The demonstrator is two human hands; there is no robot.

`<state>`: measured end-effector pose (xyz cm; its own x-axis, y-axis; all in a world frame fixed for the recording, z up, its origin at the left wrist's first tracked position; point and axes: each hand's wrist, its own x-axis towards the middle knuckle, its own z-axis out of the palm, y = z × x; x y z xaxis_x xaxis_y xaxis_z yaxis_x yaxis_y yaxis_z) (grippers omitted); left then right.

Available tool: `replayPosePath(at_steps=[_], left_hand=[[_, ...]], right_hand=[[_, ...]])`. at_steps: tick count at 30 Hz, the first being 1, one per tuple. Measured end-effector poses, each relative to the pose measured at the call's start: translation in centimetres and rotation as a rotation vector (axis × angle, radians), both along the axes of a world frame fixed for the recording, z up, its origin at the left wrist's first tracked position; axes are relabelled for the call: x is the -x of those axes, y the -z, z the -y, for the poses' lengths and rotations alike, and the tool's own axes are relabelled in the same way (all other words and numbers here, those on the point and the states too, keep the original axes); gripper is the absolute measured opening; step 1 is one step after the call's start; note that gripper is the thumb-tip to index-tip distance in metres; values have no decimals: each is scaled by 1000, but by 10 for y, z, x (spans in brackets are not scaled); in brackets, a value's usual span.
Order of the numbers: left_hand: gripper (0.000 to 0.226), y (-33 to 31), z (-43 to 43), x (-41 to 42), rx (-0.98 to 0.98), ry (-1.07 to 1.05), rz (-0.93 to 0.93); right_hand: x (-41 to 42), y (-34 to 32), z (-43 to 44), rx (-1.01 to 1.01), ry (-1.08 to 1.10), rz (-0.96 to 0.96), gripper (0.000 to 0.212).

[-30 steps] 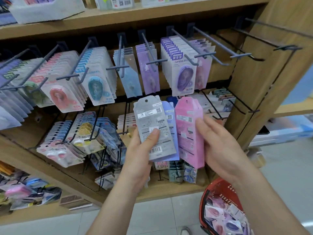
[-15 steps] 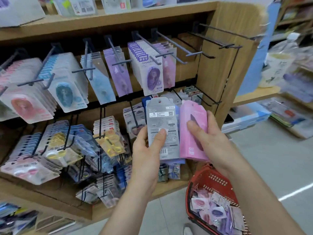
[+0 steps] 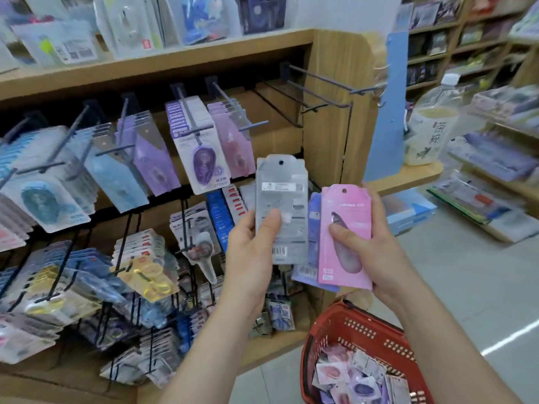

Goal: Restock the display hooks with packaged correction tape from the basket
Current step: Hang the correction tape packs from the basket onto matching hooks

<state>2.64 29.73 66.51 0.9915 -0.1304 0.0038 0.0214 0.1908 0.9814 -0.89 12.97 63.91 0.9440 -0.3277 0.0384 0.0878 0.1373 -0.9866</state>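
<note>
- Wooden display shelf [image 3: 329, 83] ahead of you; its hooks [image 3: 189, 119] carry rows of hanging packs
- Red basket [image 3: 364, 319] low at your right; loose packs heaped inside
- Your left hand [image 3: 250, 252] pinches a grey pack [image 3: 281, 199] upright (barcode side faces you)
- Your right hand [image 3: 376, 246] grips a pink pack [image 3: 344, 258]; a lilac pack [image 3: 304, 272] sits behind it, just beside the grey

Pale capped bottle [image 3: 431, 123] on a wooden shelf [image 3: 408, 176] above and right of the right hand [image 3: 376, 246], blue panel [image 3: 385, 112] beside it, yellow scissors packs [image 3: 145, 274] left of the left hand [image 3: 250, 258]
</note>
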Motion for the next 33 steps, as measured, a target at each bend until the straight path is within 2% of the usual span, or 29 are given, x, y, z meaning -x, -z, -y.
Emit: replayPosePath(at_steps=[3,5,7,10,11,13,15,17,18,20,22,24,26,28,30,31,33], left_hand=[[19,-9,21,-12,1,29,64],[16,-11,37,-17,20,20,69],[15,-11,51,-22,35,-25,64],[15,-11,61,-30,-30,-133,132],[17,-10,61,-31,-144,-201,222],[29,-6,58,-31,-526,-361,510],[44,2,59,-32,-844,-398,773],[50,14,64,-29,-1002,-320,917],[51,19,65,-27,-1019,-257,922],[55,17,64,-23,-953,-99,818],[53,8,59,-20,-775,2,614],[41,-3,54,-26,-587,-30,498],[35,-18,53,-41,-507,-122,428],[26,-33,55,-54,-396,-38,303],[14,-43,58,-62,-212,61,159],[10,-47,59,-64,-135,50,120],[6,-52,63,-71,-59,-53,123]], right_hand=[[-6,-10,23,237,-12,76,72],[-15,-16,34,372,-43,99,53],[-27,-18,41,418,-52,117,31],[-38,-22,48,433,-87,104,30],[-41,-24,49,436,-101,102,29],[-43,-28,49,433,-131,107,15],[-44,-32,45,418,-152,114,25],[-47,-32,40,369,-171,136,22],[-48,-32,38,342,-172,139,15],[-51,-30,37,326,-149,135,9],[-56,-21,45,388,-160,119,17],[-58,-18,52,467,-226,89,26],[-57,-23,55,484,-317,95,15],[-57,-30,56,462,-396,120,19],[-59,-34,57,462,-383,136,18],[-62,-34,58,465,-354,137,17],[-69,-30,62,492,-295,119,30]])
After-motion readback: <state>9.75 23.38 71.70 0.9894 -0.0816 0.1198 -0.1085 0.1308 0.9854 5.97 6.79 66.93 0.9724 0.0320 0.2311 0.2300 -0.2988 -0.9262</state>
